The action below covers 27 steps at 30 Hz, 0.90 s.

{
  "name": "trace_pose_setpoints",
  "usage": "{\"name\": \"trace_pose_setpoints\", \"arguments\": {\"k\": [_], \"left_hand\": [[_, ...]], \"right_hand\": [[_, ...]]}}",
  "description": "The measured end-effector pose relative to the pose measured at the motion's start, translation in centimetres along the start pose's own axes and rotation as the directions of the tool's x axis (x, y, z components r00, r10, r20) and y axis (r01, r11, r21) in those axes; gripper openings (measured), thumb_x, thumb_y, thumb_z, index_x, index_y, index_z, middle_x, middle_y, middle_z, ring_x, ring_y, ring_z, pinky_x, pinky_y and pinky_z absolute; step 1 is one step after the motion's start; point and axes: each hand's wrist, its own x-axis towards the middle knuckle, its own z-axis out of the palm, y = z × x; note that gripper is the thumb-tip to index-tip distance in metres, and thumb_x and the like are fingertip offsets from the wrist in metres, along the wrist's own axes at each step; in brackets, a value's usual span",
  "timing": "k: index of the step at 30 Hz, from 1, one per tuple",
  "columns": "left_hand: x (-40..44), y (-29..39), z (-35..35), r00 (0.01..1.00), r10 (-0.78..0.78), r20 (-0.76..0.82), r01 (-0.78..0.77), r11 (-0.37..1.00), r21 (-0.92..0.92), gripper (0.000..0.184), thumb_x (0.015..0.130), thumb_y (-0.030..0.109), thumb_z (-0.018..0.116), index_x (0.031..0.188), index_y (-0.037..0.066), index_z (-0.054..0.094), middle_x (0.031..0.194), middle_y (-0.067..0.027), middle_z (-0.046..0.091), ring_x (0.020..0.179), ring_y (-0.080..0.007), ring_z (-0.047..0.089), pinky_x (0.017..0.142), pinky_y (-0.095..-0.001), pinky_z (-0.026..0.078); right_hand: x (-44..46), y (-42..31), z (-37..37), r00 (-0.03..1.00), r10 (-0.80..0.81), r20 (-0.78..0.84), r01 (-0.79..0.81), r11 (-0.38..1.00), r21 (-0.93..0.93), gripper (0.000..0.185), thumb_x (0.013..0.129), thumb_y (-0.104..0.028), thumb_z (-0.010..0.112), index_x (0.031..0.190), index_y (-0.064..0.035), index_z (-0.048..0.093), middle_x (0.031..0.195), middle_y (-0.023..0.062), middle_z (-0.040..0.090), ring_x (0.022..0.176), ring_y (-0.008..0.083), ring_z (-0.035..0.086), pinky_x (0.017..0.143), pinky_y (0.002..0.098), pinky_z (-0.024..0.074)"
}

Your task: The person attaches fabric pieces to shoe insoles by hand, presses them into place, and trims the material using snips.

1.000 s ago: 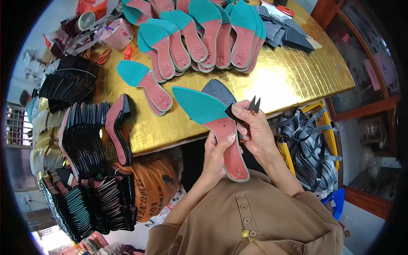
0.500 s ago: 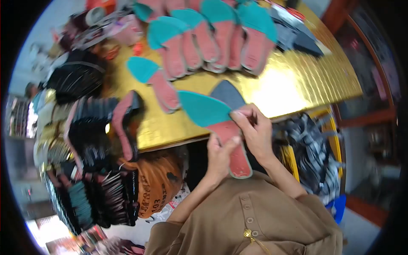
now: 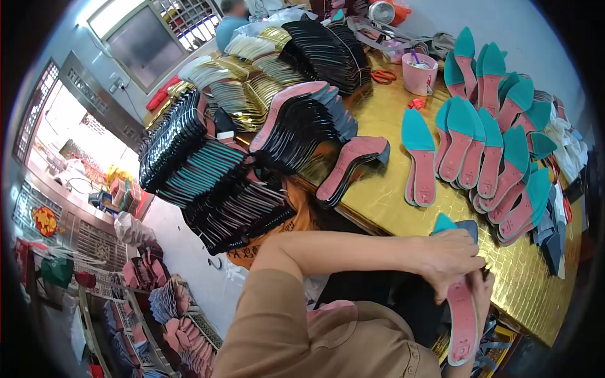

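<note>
My left hand (image 3: pixel 449 255) reaches across, its fingers closed over the middle of an insole (image 3: pixel 463 324). The insole's teal tip shows beyond the knuckles, and its pink heel points down toward my lap. Behind the insole's right edge, my right hand (image 3: pixel 484 295) is partly hidden, with its fingers bent against the insole. A dark bit shows by its fingertips, too small to make out. A dark grey pointed piece (image 3: pixel 467 227) lies at the table edge, just beyond my left hand.
Teal-and-pink insoles (image 3: pixel 461 145) cover part of the gold table (image 3: pixel 391 205). Black strips (image 3: pixel 293 135) and bundled stacks (image 3: pixel 201 170) stand left, near a pink cup (image 3: pixel 419 74). A person (image 3: pixel 232 24) is in the background. Dark pieces (image 3: pixel 553 242) lie at the right.
The view has swung left, showing more stacks and the room. My left hand has shifted from the insole's side to over its middle. The scissors seen earlier by my right hand no longer show.
</note>
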Motion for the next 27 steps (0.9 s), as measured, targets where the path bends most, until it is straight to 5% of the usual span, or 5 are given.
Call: {"name": "trace_pose_setpoints", "arguments": {"k": [5,11,13,17,27], "left_hand": [[-4.8,-2.3,1.8,0.907,-0.234,0.349,0.272,0.960,-0.064,0.067,0.051,0.045,0.076,0.103,0.006,0.062,0.081,-0.0143,0.056,0.078,-0.0335,0.053,0.070,-0.0408,0.043],[-7.3,-3.2,4.7,0.876,-0.248,0.413,0.475,0.585,-0.657,0.060,0.074,0.052,0.066,0.103,-0.001,0.064,0.101,-0.0139,0.065,0.086,-0.0261,0.060,0.076,-0.0371,0.050],[-5.3,-1.3,4.8,0.828,-0.197,0.526,0.551,0.458,-0.697,0.060,0.078,0.052,0.064,0.103,-0.003,0.064,0.103,-0.0143,0.065,0.086,-0.0230,0.061,0.076,-0.0344,0.051],[-2.0,0.1,6.1,0.809,-0.187,0.558,0.452,-0.408,-0.793,0.052,0.081,0.043,0.067,0.102,-0.004,0.061,0.090,-0.0141,0.065,0.079,-0.0162,0.061,0.068,-0.0282,0.053],[-3.8,0.2,3.2,0.883,-0.075,0.464,0.457,-0.095,-0.885,0.041,0.078,0.032,0.067,0.098,-0.002,0.063,0.091,-0.0132,0.066,0.073,-0.0167,0.059,0.062,-0.0267,0.049]], "right_hand": [[-0.3,-4.6,-6.5,0.816,0.356,0.455,-0.040,0.821,-0.570,0.024,0.084,-0.022,0.063,0.082,0.0020,0.063,0.070,0.0047,0.056,0.062,0.0092,0.048,0.059,0.0249,0.0430],[0.9,-4.5,-19.5,0.958,-0.275,0.074,0.193,0.434,-0.880,0.019,0.090,-0.017,0.056,0.086,0.0013,0.061,0.083,0.0077,0.061,0.070,0.0163,0.052,0.066,0.0258,0.0430],[-0.3,-2.6,-16.1,0.629,-0.759,0.168,0.266,0.007,-0.964,0.019,0.091,-0.017,0.054,0.090,0.0002,0.061,0.103,0.0086,0.064,0.087,0.0178,0.056,0.073,0.0264,0.0435],[-6.4,-1.9,-5.8,0.931,0.123,0.344,-0.080,0.987,-0.136,0.025,0.089,-0.021,0.058,0.097,0.0016,0.065,0.092,0.0115,0.068,0.073,0.0209,0.062,0.067,0.0257,0.0461],[-4.9,-0.4,-2.4,0.999,0.001,-0.054,0.014,0.962,0.274,0.027,0.089,-0.023,0.055,0.105,-0.0017,0.061,0.072,0.0072,0.062,0.038,0.0082,0.038,0.035,0.0184,0.0279]]}}
